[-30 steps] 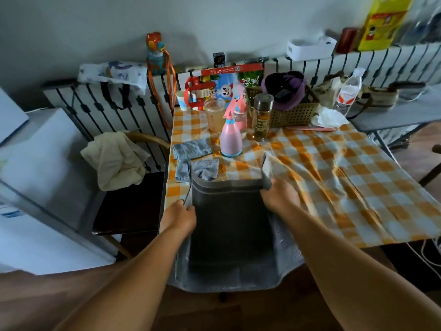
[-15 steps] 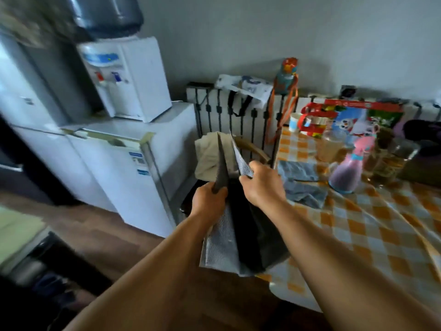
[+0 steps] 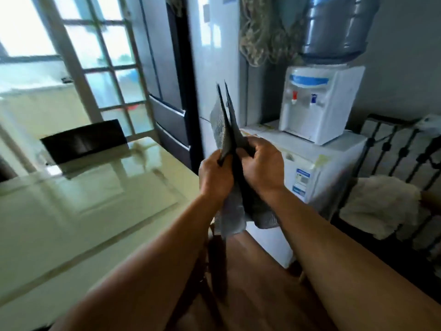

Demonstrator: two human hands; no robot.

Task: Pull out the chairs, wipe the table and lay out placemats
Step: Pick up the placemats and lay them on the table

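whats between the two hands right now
The grey placemats, held upright on edge: the left hand grips one side, the right hand the other. Seen in the head view.

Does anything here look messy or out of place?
Nothing is spilled or broken. The only untidy thing is a pale cloth heaped beside the railing. Both hands grip the grey placemats upright.

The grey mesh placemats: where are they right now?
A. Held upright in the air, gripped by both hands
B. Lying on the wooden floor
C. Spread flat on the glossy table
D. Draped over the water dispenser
A. The left hand and right hand both grip the placemats edge-on in the air, beside the glossy table, whose visible top has no mats on it yet.
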